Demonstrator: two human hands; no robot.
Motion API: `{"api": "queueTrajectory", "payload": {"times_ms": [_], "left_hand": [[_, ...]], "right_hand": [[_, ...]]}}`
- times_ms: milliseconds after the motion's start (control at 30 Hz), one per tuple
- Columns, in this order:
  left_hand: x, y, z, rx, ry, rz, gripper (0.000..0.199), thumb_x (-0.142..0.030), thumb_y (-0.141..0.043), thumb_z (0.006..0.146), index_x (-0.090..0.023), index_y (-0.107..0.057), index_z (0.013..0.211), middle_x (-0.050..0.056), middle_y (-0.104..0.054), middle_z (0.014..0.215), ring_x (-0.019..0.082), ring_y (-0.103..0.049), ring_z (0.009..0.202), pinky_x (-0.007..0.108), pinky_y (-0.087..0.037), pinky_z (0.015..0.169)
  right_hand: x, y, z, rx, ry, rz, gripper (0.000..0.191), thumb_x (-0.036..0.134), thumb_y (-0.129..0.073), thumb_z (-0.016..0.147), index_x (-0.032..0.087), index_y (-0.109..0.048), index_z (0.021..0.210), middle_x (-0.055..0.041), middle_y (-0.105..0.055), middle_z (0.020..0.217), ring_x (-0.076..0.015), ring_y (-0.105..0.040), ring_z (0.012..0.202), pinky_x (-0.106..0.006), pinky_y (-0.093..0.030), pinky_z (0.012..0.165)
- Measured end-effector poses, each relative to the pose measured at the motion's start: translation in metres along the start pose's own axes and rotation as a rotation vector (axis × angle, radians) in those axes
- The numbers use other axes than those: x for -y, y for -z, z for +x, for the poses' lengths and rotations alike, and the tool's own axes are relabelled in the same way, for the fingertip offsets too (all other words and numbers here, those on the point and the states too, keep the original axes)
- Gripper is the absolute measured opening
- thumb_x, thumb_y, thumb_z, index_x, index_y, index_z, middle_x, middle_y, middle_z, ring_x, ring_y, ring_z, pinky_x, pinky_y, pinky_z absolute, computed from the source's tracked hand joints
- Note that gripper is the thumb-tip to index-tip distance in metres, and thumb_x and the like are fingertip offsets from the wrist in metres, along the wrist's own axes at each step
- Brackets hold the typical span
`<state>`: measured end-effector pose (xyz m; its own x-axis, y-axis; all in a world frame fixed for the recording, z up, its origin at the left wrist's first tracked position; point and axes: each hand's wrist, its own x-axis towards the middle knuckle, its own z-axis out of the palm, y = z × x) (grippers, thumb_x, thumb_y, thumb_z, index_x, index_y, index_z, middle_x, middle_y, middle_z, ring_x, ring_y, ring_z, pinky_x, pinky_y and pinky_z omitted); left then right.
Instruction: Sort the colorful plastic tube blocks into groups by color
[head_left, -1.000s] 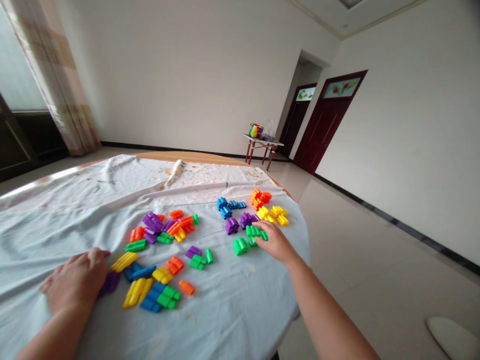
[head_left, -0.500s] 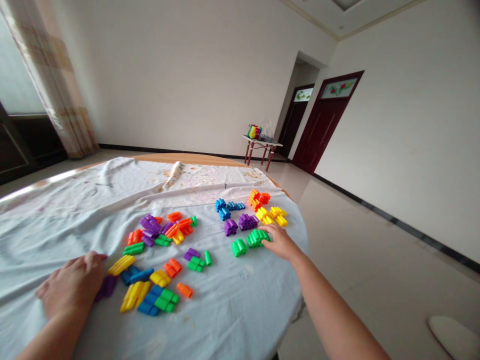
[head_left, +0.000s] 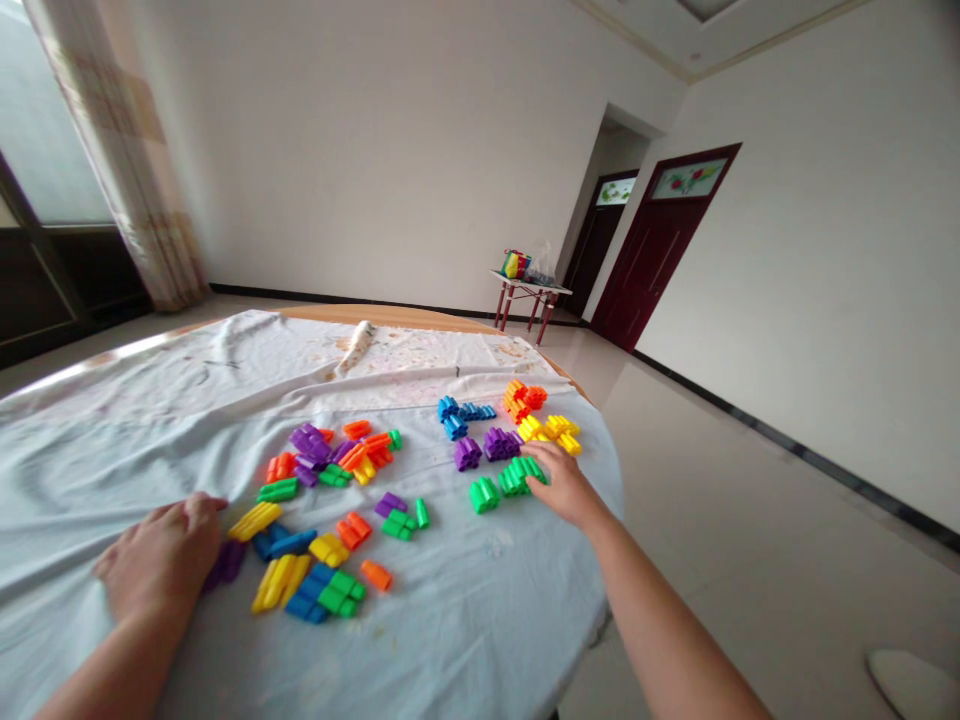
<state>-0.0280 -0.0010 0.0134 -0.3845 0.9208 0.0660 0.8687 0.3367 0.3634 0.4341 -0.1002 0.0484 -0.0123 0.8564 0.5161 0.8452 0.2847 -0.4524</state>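
My left hand lies palm down on the blue cloth with its fingers stretched out, beside some purple plastic pieces and a yellow group. On the right, my right hand has its fingers apart at the edge of a green cluster. Its thumb is close to that cluster; whether it touches is hard to tell. A smaller green cluster sits to the left, with purple clusters, yellow clusters, orange clusters and blue clusters behind.
Loose, mixed-colour pieces, among them an orange one and a blue-and-green group, are scattered over the table's left half. The round table's cloth has creases. A small side table with bags stands near the doors.
The view has shifted slightly, so everything appears a little farther right. Both hands keep nearly the same places relative to the pieces, and no piece has visibly moved on the cloth.
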Motion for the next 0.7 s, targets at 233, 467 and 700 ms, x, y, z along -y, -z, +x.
{"api": "queueTrajectory", "payload": {"times_ms": [233,467,700], "left_hand": [[-0.002,0.002,-0.004,0.001,0.014,-0.038,0.056,-0.038,-0.018,0.084,-0.02,-0.067,0.102,0.016,-0.056,0.126,0.035,-0.048,0.114,0.048,-0.034,0.092],[0.0,0.003,-0.009,-0.026,-0.023,-0.063,0.055,-0.036,-0.017,0.085,-0.02,-0.068,0.099,0.015,-0.061,0.118,0.033,-0.051,0.111,0.046,-0.034,0.09],[0.0,0.003,-0.012,-0.059,-0.052,-0.087,0.054,-0.034,-0.017,0.086,-0.021,-0.068,0.094,0.014,-0.064,0.113,0.032,-0.053,0.108,0.046,-0.034,0.089]], "right_hand": [[0.1,-0.053,-0.009,0.038,0.028,0.305,0.016,0.027,-0.051,0.085,0.018,-0.064,0.087,-0.0023,-0.063,0.073,-0.0121,-0.056,0.063,-0.021,-0.044,0.059],[0.119,-0.114,-0.029,0.146,-0.045,0.37,0.018,0.029,-0.049,0.086,0.018,-0.056,0.074,0.0034,-0.052,0.055,-0.009,-0.047,0.05,-0.019,-0.034,0.05],[0.108,-0.124,-0.031,-0.086,0.019,0.201,0.031,0.023,-0.049,0.08,0.022,-0.029,0.057,0.0038,-0.039,0.059,-0.0107,-0.042,0.056,-0.022,-0.033,0.055]]}}
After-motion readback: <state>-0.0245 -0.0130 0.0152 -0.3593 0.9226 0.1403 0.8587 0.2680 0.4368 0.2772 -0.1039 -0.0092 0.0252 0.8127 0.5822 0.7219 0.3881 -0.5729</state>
